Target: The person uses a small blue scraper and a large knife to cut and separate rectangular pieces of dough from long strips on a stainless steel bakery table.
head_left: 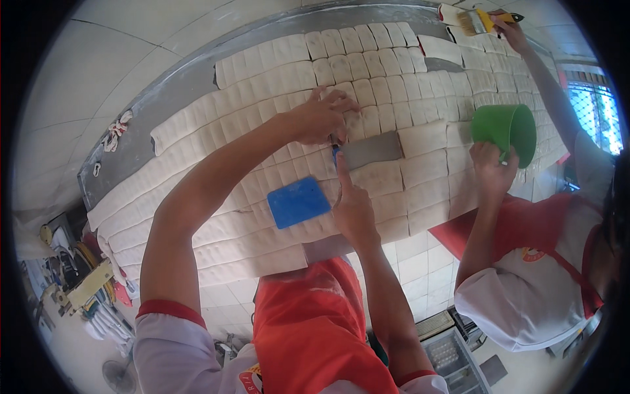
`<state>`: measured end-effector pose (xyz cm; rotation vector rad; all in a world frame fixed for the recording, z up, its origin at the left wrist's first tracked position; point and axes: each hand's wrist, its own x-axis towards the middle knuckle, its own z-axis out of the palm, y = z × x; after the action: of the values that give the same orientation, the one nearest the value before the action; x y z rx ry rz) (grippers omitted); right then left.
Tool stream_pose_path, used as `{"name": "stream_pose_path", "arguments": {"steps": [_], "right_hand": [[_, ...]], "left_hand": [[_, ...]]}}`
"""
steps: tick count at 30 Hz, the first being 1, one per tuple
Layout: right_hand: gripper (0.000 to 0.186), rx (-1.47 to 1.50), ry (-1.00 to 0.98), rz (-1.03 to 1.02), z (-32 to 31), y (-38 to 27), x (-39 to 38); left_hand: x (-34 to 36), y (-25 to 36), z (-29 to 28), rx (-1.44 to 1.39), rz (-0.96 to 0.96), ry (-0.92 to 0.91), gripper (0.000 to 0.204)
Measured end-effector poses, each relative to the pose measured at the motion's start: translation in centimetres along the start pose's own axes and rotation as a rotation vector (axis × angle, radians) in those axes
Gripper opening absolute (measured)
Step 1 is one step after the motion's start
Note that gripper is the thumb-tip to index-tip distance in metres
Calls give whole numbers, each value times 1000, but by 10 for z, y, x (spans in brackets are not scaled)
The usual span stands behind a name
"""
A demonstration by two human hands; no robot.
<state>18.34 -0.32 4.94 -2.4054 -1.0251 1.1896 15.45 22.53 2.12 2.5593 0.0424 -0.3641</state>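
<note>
Rows of pale dough pieces [367, 88] cover the long table, scored or divided by many lines. My left hand [321, 119] rests over the middle rows, fingers spread on the dough. Just below its thumb is a narrow blue tool [336, 156], seen nearly edge-on and partly hidden by my hands. My right hand [354, 209] is closed on this tool, index finger stretched along it; its exact kind is not clear. A flat blue dough scraper [298, 202] lies on the dough left of my right hand.
At the right, a co-worker's hand holds a green jug [491, 125] and the other a brush [479, 22] with a yellow handle. Grey tabletop [374, 151] shows through a gap in the rows. A knotted cloth [117, 130] lies at the table's far left edge.
</note>
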Motion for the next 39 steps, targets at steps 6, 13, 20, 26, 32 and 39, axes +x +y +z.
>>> {"name": "stream_pose_path", "arguments": {"steps": [6,13,20,26,32,39], "right_hand": [[92,31,0,-28,2,5,1],[93,38,27,-85,15,35,-23],[78,120,43,-9,-83,18,-166],[74,215,145,146,-96,35,-237],[77,357,186,124,-74,78,-274],[79,328,216,-101,-61,145,-294]], "left_hand": [[0,1,-1,23,-10,-15,33],[-1,0,-1,62,-35,2,35],[-1,3,8,18,24,179,29],[-29,46,44,-42,-278,535,37],[-81,105,83,-118,-641,449,58],[-133,149,130,43,-1029,475,78]]}}
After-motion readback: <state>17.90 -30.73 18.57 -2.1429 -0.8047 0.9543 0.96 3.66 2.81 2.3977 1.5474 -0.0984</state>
